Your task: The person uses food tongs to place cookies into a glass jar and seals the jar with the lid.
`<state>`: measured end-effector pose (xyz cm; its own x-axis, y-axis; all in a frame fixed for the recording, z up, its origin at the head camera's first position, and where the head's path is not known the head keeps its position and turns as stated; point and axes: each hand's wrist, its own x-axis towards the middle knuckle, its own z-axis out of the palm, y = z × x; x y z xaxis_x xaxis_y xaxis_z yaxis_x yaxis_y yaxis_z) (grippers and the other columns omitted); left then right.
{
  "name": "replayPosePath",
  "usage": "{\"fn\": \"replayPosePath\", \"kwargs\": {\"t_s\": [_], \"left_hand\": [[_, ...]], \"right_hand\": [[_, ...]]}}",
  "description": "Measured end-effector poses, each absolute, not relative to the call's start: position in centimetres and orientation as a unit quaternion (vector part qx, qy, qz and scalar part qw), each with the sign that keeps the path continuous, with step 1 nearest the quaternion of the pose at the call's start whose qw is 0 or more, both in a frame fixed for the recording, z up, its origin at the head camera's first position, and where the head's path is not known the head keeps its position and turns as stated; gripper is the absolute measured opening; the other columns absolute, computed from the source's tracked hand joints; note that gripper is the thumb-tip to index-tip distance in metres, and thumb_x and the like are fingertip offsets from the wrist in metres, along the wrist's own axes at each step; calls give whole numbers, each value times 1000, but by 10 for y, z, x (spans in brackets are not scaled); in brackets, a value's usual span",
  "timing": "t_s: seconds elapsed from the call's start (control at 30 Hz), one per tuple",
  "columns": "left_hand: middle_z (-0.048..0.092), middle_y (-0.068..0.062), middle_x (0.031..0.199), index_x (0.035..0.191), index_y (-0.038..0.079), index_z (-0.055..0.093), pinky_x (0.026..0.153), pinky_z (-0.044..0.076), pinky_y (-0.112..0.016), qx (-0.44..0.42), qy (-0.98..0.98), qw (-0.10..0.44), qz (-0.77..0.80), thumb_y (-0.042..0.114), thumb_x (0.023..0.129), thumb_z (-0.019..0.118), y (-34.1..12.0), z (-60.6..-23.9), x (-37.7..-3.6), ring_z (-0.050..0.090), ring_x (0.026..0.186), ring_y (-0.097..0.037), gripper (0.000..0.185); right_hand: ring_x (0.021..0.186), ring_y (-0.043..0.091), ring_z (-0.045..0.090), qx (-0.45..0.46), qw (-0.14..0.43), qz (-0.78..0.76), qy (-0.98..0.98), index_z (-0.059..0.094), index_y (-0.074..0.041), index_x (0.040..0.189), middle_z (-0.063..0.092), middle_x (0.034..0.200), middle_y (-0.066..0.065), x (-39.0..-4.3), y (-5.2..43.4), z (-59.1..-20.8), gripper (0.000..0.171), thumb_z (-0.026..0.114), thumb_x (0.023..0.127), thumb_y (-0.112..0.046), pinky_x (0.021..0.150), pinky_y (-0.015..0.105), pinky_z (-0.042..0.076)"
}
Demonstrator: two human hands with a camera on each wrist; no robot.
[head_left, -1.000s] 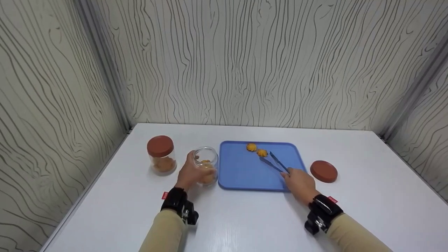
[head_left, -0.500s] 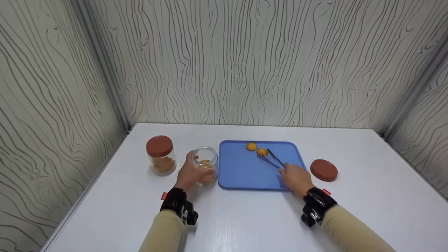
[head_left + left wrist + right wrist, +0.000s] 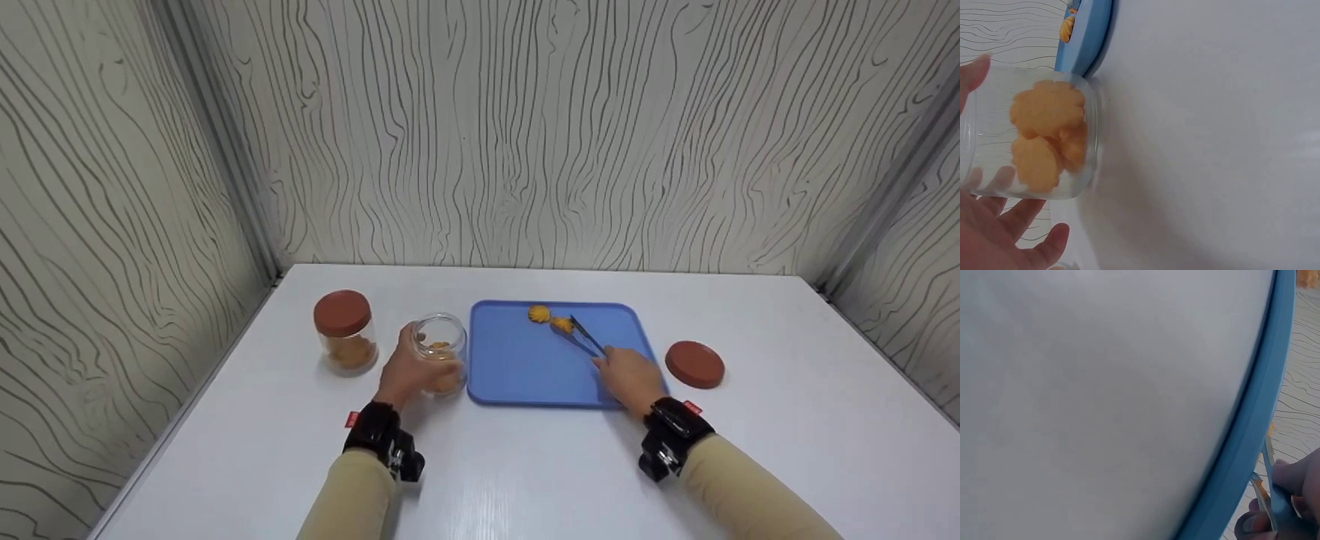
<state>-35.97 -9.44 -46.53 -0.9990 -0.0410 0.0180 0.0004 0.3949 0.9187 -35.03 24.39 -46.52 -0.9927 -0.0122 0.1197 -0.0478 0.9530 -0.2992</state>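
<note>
My left hand (image 3: pixel 409 369) grips an open clear jar (image 3: pixel 441 352) holding several orange cookies (image 3: pixel 1047 135), standing on the white table left of the blue tray (image 3: pixel 525 367). My right hand (image 3: pixel 628 377) holds metal tongs (image 3: pixel 581 337) over the tray, their tips at an orange cookie (image 3: pixel 562 325). A second cookie (image 3: pixel 538 313) lies just behind it near the tray's far edge. In the right wrist view my fingers (image 3: pixel 1297 484) are curled round the tongs' handle (image 3: pixel 1268 495) beside the tray rim (image 3: pixel 1252 427).
A closed jar with a red-brown lid (image 3: pixel 344 330) holding cookies stands at the left. A loose red-brown lid (image 3: pixel 694 364) lies right of the tray. Patterned walls close in the table on three sides.
My right hand has moved forward and left over the tray, bringing the tongs' tips up to the nearer cookie. The left hand and jar have stayed put.
</note>
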Motion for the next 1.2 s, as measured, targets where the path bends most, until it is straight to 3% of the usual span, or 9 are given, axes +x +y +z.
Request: {"fn": "replayPosePath", "kwargs": {"t_s": [0.23, 0.5, 0.77, 1.2], "left_hand": [[49, -22, 138, 148, 3, 26, 105, 36, -49, 1, -834, 30, -550, 24, 66, 88, -94, -466, -360, 49, 123, -34, 105], [48, -21, 138, 148, 2, 26, 104, 36, -48, -2, -834, 29, -551, 25, 65, 89, -94, -466, -360, 49, 123, -34, 106], [47, -20, 140, 148, 4, 26, 105, 35, -49, 4, -841, 17, -541, 26, 68, 87, -96, -463, -358, 48, 123, -34, 103], [46, -23, 141, 150, 3, 23, 105, 35, -48, -5, -839, 19, -544, 25, 68, 88, -95, -461, -356, 48, 124, -35, 106]], "right_hand": [[66, 27, 55, 34, 91, 196, -976, 63, 0, 89, 62, 75, 12, -348, 247, -470, 24, 57, 97, -22, 59, 43, 44], [76, 35, 64, 54, 124, 196, -971, 64, 4, 95, 66, 82, 19, -340, 251, -466, 24, 57, 97, -19, 63, 50, 49], [82, 42, 64, 48, 116, 178, -976, 64, 2, 100, 67, 88, 21, -333, 252, -457, 26, 56, 98, -22, 62, 52, 48], [65, 27, 55, 55, 131, 185, -973, 64, -2, 97, 62, 77, 12, -320, 245, -443, 23, 58, 97, -23, 52, 40, 42]]}}
